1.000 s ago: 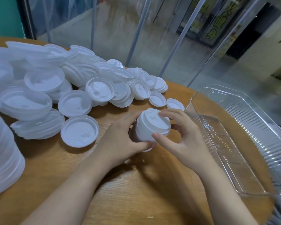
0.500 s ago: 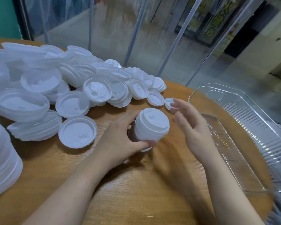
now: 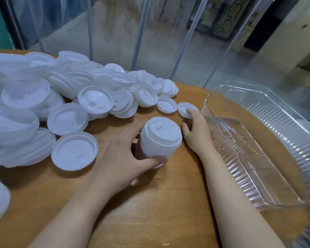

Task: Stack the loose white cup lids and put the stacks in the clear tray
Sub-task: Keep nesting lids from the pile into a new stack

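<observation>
curled around the upright stack of lids [image 3: 159, 140], the left hand [image 3: 122, 158] holds it mid-table; its top bears a small embossed mark i cannot read. right hand [image 3: 197, 129] reaches far, straight fingers touching a single lid [image 3: 184, 109] just beside the clear tray [image 3: 276, 113], which stands on the right, nothing inside. loose lids [image 3: 66, 104] crowd far left; bare wooden table [image 3: 159, 203] lies near.

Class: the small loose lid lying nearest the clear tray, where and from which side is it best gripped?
Pinch the small lid by its raised rim, coming from above on the near side; it lies flat on the table, so only the rim offers purchase.
</observation>
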`<state>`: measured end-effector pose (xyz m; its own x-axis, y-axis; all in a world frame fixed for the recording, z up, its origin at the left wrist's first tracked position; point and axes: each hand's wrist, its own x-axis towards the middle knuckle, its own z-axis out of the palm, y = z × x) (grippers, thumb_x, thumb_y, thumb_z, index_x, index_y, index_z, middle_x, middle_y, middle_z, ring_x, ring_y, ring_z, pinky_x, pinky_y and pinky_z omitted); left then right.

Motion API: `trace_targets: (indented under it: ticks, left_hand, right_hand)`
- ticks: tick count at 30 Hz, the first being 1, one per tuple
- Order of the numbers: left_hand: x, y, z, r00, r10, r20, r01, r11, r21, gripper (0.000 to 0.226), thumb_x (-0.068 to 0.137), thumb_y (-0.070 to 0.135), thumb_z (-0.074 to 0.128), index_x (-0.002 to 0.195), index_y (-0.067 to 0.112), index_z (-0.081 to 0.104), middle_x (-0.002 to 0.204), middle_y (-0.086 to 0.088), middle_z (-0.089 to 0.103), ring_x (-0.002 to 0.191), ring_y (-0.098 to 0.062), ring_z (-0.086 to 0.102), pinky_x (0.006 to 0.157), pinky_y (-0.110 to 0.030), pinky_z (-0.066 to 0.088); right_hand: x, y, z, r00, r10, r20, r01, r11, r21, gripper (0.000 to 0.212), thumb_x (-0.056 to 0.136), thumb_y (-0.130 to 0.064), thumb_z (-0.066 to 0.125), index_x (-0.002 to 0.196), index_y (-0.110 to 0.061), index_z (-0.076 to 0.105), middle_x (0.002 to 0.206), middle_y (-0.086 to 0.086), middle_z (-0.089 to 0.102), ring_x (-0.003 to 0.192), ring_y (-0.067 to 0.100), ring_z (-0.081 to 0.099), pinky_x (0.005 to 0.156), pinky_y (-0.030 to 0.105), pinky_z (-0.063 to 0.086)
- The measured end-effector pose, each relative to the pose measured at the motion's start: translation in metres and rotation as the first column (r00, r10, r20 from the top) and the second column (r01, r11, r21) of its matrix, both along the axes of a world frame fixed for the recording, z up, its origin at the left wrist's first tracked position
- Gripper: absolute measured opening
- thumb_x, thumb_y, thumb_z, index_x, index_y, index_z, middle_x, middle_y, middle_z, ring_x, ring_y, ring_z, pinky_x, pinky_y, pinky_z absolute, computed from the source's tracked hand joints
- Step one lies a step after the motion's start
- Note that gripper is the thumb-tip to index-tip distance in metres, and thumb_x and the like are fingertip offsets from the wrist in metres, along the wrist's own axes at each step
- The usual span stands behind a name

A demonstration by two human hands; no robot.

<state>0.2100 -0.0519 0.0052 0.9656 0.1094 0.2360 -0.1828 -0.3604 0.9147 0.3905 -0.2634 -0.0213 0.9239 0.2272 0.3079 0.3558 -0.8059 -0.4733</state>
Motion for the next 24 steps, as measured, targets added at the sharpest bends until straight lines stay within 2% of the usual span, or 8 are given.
trace_targets:
  ticks: [3, 9, 11, 15, 17, 20, 21, 24]
  left_hand:
    - [0.000, 0.000, -0.001, 1.000, 0.006, 0.018, -0.006, 1.000, 0.004, 0.076, 0.066, 0.042, 0.094, 0.126, 0.065, 0.054, 0.120, 0.038, 0.063, 0.110, 0.010, 0.058, 0.081, -0.007, 0.046]
    - [-0.001, -0.001, 0.000, 0.999, 0.027, 0.025, -0.028, 1.000, 0.004, 0.076, 0.063, 0.039, 0.095, 0.120, 0.068, 0.053, 0.117, 0.044, 0.061, 0.109, 0.013, 0.057, 0.078, 0.000, 0.041]
    - [-0.002, -0.002, 0.000, 0.999, 0.027, 0.025, -0.027, 1.000, 0.006, 0.076, 0.063, 0.039, 0.095, 0.122, 0.064, 0.055, 0.115, 0.044, 0.061, 0.108, 0.014, 0.057, 0.078, 0.001, 0.039]
    - [-0.002, -0.003, 0.002, 0.999, 0.031, 0.032, -0.031, 0.999, 0.019, 0.073, 0.059, 0.043, 0.092, 0.119, 0.063, 0.055, 0.113, 0.046, 0.061, 0.105, 0.014, 0.058, 0.076, 0.002, 0.038]
    - [-0.002, -0.004, 0.003, 0.999, 0.030, 0.036, -0.030, 0.999, 0.016, 0.071, 0.059, 0.043, 0.091, 0.116, 0.063, 0.055, 0.112, 0.046, 0.061, 0.105, 0.015, 0.058, 0.076, 0.002, 0.038]
    - [-0.001, -0.004, 0.003, 0.999, 0.027, 0.032, -0.027, 0.999, 0.017, 0.070, 0.059, 0.044, 0.091, 0.116, 0.064, 0.055, 0.113, 0.044, 0.062, 0.104, 0.014, 0.058, 0.075, 0.002, 0.039]
    - [-0.001, -0.004, 0.002, 0.999, 0.029, 0.030, -0.029, 0.999, 0.019, 0.071, 0.059, 0.044, 0.091, 0.117, 0.063, 0.055, 0.114, 0.043, 0.062, 0.105, 0.014, 0.058, 0.075, 0.002, 0.039]
    - [-0.001, -0.002, 0.000, 0.999, 0.029, 0.025, -0.030, 0.999, 0.021, 0.071, 0.060, 0.044, 0.092, 0.119, 0.062, 0.056, 0.115, 0.041, 0.062, 0.106, 0.012, 0.059, 0.076, 0.001, 0.040]
  right_hand:
    - [-0.005, -0.002, 0.001, 1.000, 0.012, 0.008, -0.012, 0.999, 0.037, 0.053, 0.093, -0.012, 0.071, 0.144, -0.011, 0.054, 0.140, 0.004, 0.059, 0.135, 0.024, 0.050, 0.116, 0.045, 0.038]
    - [-0.014, 0.001, 0.002, 0.999, 0.010, 0.047, -0.013, 0.998, 0.059, 0.047, 0.088, -0.014, 0.077, 0.133, -0.018, 0.063, 0.106, -0.002, 0.067, 0.107, 0.021, 0.059, 0.105, 0.051, 0.045]
    - [-0.018, 0.002, 0.002, 0.997, 0.037, 0.070, -0.041, 0.998, 0.056, 0.042, 0.089, -0.015, 0.076, 0.129, -0.020, 0.066, 0.095, -0.005, 0.065, 0.098, 0.020, 0.058, 0.101, 0.051, 0.046]
    - [-0.019, 0.001, 0.002, 0.994, 0.081, 0.076, -0.085, 0.995, 0.044, 0.022, 0.092, -0.010, 0.071, 0.113, -0.015, 0.074, 0.091, -0.005, 0.059, 0.095, 0.022, 0.057, 0.093, 0.046, 0.048]
    - [-0.022, 0.002, 0.004, 0.989, 0.098, 0.115, -0.113, 0.985, 0.131, 0.014, 0.095, -0.010, 0.069, 0.107, -0.014, 0.075, 0.091, -0.005, 0.060, 0.091, 0.018, 0.057, 0.085, 0.033, 0.046]
    - [-0.028, 0.004, 0.014, 0.994, 0.071, 0.083, -0.096, 0.926, 0.366, 0.017, 0.099, -0.011, 0.065, 0.112, -0.018, 0.073, 0.101, -0.006, 0.070, 0.094, 0.008, 0.065, 0.080, 0.018, 0.048]
    - [-0.030, 0.005, 0.017, 0.997, 0.052, 0.058, -0.073, 0.890, 0.449, 0.017, 0.100, -0.011, 0.065, 0.113, -0.020, 0.072, 0.102, -0.005, 0.072, 0.095, 0.007, 0.067, 0.079, 0.020, 0.051]
    - [-0.030, 0.005, 0.020, 0.999, 0.030, -0.020, -0.010, 0.757, 0.654, 0.016, 0.101, -0.014, 0.064, 0.114, -0.017, 0.073, 0.103, -0.001, 0.077, 0.099, 0.017, 0.073, 0.086, 0.038, 0.061]
